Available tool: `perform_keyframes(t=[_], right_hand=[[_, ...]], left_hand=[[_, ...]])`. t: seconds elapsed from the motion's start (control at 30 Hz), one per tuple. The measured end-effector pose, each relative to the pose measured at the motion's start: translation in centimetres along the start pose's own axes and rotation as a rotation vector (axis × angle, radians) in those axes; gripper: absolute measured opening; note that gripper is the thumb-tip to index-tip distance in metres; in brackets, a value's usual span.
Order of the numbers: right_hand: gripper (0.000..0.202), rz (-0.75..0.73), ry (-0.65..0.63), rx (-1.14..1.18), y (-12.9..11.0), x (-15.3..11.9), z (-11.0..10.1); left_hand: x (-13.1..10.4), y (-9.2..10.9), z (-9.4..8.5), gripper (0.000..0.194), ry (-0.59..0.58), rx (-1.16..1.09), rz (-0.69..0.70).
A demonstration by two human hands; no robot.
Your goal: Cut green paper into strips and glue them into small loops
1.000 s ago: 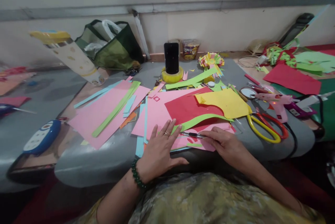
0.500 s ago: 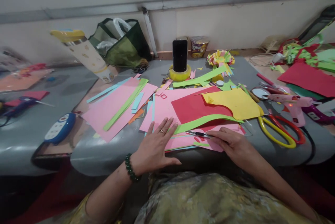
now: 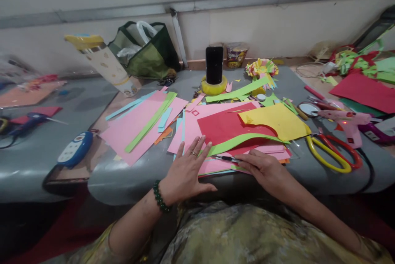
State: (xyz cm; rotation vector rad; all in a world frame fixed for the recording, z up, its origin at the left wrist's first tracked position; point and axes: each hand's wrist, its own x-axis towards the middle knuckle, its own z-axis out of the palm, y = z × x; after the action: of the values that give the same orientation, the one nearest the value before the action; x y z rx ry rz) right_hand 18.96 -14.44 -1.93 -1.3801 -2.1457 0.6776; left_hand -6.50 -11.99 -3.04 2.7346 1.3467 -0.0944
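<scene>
My left hand (image 3: 188,169) lies flat with its fingers spread, pressing on the near left end of a curved green paper strip (image 3: 247,139). Beneath that strip is a red paper sheet (image 3: 217,126), resting on pink sheets (image 3: 189,126). In my right hand (image 3: 262,167) is a slim silver-and-black pen (image 3: 226,158), pinched between thumb and fingers. Its tip points left, close to the strip's lower edge and near my left fingers. A yellow paper piece (image 3: 277,120) with a curved cut edge overlaps the red sheet's right side.
To the right lie scissors (image 3: 328,161) with yellow and red handles and a pink glue gun (image 3: 347,122). A phone (image 3: 214,66) stands in a yellow tape roll (image 3: 214,87). Leftward are more pink sheets (image 3: 138,132), a blue-and-white device (image 3: 75,148) and a leaning tumbler (image 3: 105,66).
My right hand and the pen have moved slightly left, nearer my left hand. The red sheet has shifted a little left under the strip. My left hand stays spread on the paper.
</scene>
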Motion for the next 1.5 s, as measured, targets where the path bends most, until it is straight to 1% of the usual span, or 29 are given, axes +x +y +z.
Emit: perform_keyframes(t=[0.13,0.33,0.43,0.6,0.87,0.97,1.07,1.3,1.4,1.5], right_hand=[[0.031,-0.03,0.003,-0.013,-0.2,0.3,0.3],[0.028,-0.011,-0.019,0.025,0.0,0.4,0.2],[0.028,-0.015,-0.013,0.028,0.1,0.5,0.2],[0.028,-0.026,-0.028,0.036,0.1,0.4,0.2],[0.029,0.002,-0.045,0.025,0.5,0.1,-0.3],[0.03,-0.023,-0.061,0.021,0.2,0.4,-0.1],[0.031,-0.037,-0.052,0.019,0.0,0.4,0.1],[0.034,-0.081,-0.069,-0.016,-0.8,0.9,0.3],[0.032,-0.071,-0.064,-0.01,-0.8,1.1,0.5],[0.03,-0.086,-0.062,0.0,-0.6,1.0,0.8]], left_hand=[[-0.1,-0.3,-0.2,0.114,-0.02,-0.024,0.007],[-0.1,-2.8,-1.8,0.111,-0.101,-0.09,0.082],[0.3,-3.5,-2.2,0.111,-0.146,-0.112,0.116],[0.6,-3.3,-2.2,0.109,-0.189,-0.141,0.146],[0.4,-3.5,-1.9,0.107,-0.157,-0.177,0.151],[0.4,-3.5,-2.0,0.108,-0.17,-0.175,0.142],[0.5,-3.3,-2.2,0.107,-0.195,-0.175,0.134],[0.5,-3.3,-2.3,0.107,-0.197,-0.17,0.137],[0.5,-3.2,-2.4,0.109,-0.194,-0.169,0.134],[0.6,-2.9,-2.7,0.112,-0.223,-0.156,0.1]])
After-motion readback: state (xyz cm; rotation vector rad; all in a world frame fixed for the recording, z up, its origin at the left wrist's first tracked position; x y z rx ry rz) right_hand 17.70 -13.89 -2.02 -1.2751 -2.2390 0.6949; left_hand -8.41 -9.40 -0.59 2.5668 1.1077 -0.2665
